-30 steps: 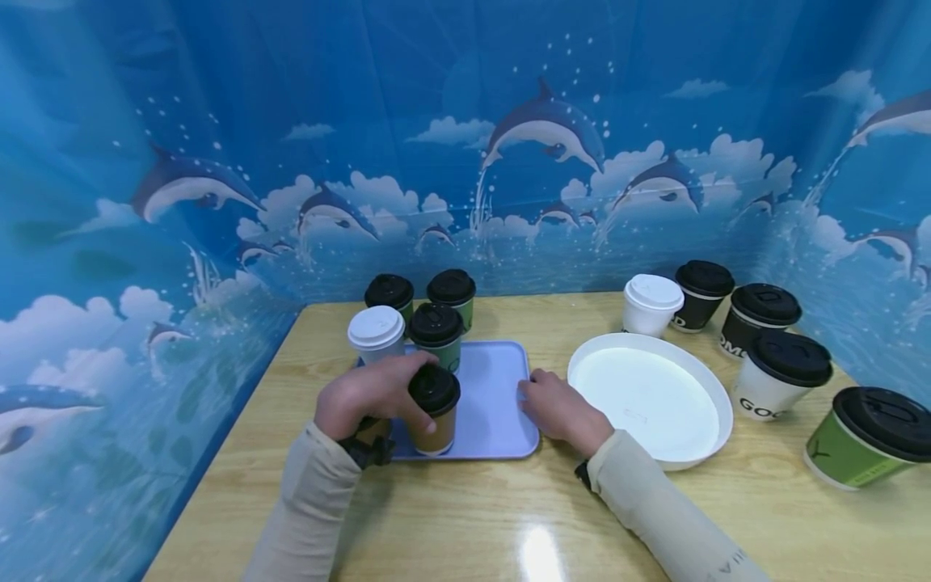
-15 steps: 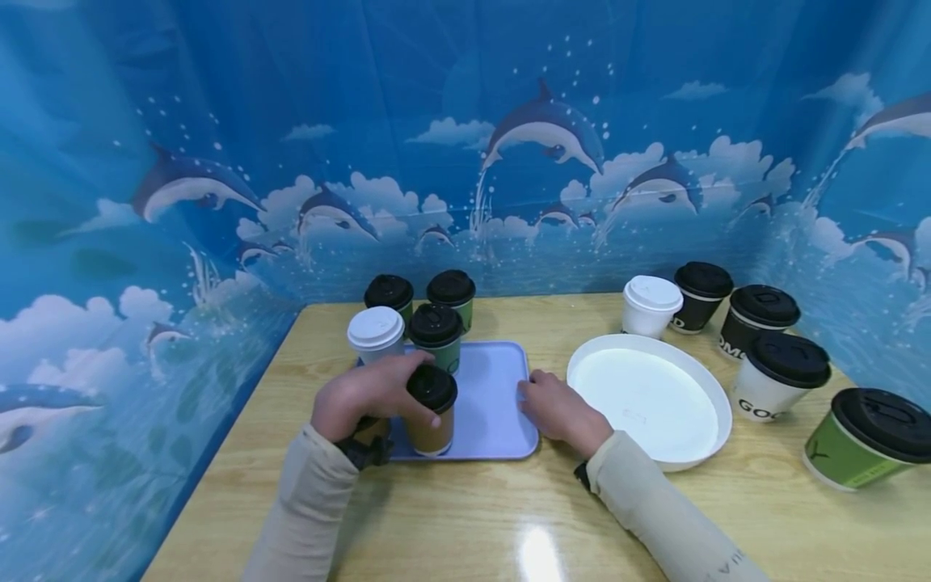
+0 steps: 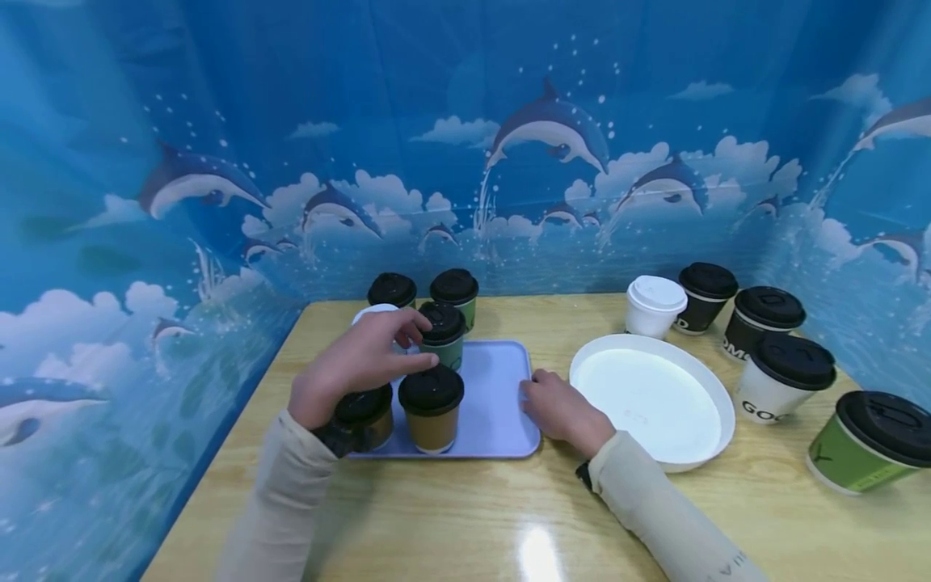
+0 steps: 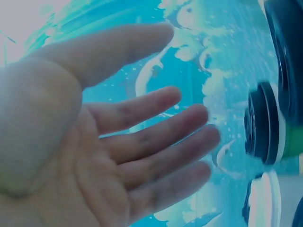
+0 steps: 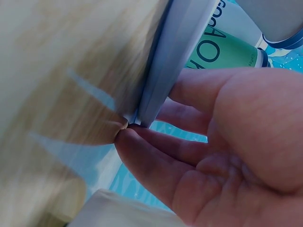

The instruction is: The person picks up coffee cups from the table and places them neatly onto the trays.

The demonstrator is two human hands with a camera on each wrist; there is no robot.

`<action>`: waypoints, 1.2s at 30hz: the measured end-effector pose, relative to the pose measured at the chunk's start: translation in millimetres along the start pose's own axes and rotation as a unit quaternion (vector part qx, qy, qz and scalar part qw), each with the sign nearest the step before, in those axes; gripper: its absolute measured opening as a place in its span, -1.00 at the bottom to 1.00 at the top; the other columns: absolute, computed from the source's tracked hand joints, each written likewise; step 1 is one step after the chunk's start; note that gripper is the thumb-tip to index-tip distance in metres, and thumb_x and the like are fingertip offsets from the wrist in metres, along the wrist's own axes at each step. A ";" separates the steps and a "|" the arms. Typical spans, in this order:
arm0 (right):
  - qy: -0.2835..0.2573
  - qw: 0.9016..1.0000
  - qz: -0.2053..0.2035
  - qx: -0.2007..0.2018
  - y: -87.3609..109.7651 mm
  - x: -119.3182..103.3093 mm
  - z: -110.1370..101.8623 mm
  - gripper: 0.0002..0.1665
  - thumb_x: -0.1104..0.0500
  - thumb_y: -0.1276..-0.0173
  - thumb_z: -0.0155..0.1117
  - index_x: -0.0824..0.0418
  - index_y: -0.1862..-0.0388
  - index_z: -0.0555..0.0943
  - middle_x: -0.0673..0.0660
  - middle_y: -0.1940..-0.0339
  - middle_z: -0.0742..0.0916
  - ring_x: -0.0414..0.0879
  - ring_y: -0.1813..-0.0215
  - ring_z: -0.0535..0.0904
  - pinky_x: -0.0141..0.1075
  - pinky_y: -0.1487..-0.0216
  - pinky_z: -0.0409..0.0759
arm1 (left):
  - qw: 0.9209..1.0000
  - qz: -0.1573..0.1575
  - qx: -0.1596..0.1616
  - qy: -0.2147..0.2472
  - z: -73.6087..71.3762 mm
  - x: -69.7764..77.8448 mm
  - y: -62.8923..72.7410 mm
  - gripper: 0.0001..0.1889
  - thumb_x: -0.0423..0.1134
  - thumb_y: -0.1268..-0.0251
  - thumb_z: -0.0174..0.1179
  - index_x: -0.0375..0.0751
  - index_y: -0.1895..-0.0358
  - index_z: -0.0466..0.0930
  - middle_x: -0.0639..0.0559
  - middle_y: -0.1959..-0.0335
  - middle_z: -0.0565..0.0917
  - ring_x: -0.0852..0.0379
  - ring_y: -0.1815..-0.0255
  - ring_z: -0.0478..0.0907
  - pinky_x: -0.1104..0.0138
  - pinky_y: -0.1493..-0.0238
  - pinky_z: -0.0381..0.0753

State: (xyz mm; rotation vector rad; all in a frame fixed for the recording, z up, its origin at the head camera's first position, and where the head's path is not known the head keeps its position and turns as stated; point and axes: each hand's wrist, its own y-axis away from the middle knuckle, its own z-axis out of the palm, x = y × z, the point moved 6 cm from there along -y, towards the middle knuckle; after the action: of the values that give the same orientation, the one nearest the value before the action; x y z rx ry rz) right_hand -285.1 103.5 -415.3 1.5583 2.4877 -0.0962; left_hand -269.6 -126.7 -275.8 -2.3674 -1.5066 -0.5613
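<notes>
My left hand (image 3: pixel 356 360) hovers over the left part of the lilac tray (image 3: pixel 498 404), its fingers spread and holding nothing; the left wrist view shows the bare palm (image 4: pixel 94 165). Just below its thumb stands a brown paper coffee cup (image 3: pixel 434 427) with a black lid, upright on the tray. A second brown cup (image 3: pixel 379 426) is partly hidden behind the wrist. Behind them are a green cup (image 3: pixel 447 352) and a white-lidded cup (image 3: pixel 373 309), mostly covered by the hand. My right hand (image 3: pixel 563 412) pinches the tray's right rim (image 5: pixel 175 56) between thumb and fingers.
Two black-lidded green cups (image 3: pixel 455 288) stand behind the tray. A round white dish (image 3: pixel 650 400) sits to its right. Beyond the dish are a white cup (image 3: pixel 653 311), black cups (image 3: pixel 760 319), a white black-lidded cup (image 3: pixel 774 380) and a green cup (image 3: pixel 861 453). A dolphin-print curtain (image 3: pixel 436 121) surrounds the table (image 3: pixel 436 517).
My left hand has let go of the front brown cup and moved up and left, leaving the cup standing on the tray. The right hand stays at the tray's rim.
</notes>
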 end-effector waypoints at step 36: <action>0.008 1.000 -0.003 0.008 -1.4 -0.2 2.1 -0.66 0.24 -0.59 0.15 0.44 -0.17 0.63 0.42 -0.04 0.64 0.24 0.00 0.63 0.07 -0.02 0.64 | 0.981 -0.188 -0.032 -0.039 -42.0 -91.6 -92.1 -0.21 0.07 -0.54 0.16 -0.32 -0.59 0.12 -0.40 -0.54 0.24 -0.34 -0.48 0.29 -0.20 -0.32 0.42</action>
State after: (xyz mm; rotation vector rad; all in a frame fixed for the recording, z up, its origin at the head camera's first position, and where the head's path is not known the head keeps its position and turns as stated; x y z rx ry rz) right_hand -286.0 102.3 -417.3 1.5645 2.5109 -0.1059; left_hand -395.4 -179.6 -278.7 -2.1809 -2.0193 -0.6131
